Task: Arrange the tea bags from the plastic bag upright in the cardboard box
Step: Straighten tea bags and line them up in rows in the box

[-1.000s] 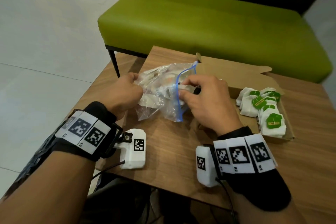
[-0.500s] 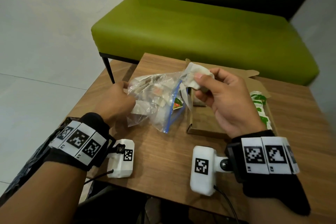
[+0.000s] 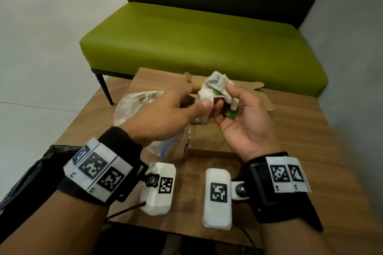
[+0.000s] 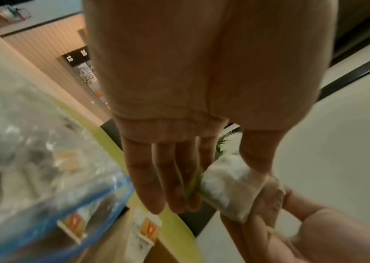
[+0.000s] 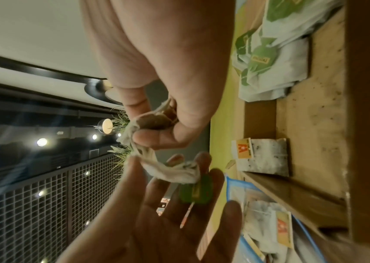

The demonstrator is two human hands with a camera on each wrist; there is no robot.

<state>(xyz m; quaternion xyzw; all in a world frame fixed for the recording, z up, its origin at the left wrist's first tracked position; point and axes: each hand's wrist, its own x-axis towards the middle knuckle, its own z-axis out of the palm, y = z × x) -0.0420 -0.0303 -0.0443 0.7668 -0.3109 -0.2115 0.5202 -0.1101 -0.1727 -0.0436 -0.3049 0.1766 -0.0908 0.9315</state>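
Both hands hide most of the box (image 3: 209, 143). Right grip (image 3: 244, 122) and left grip (image 3: 165, 114) pinch crumpled, papery tea bags (image 3: 215, 87); clear bag (image 3: 132, 103) blurred.

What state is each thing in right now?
Left hand: pinching the tea bags.
Right hand: gripping the same tea bags.
Tea bags: crumpled bunch, held between both hands, above the box.
Plastic bag: open, lying on the table, tea bags inside.
Cardboard box: open, partly filled.
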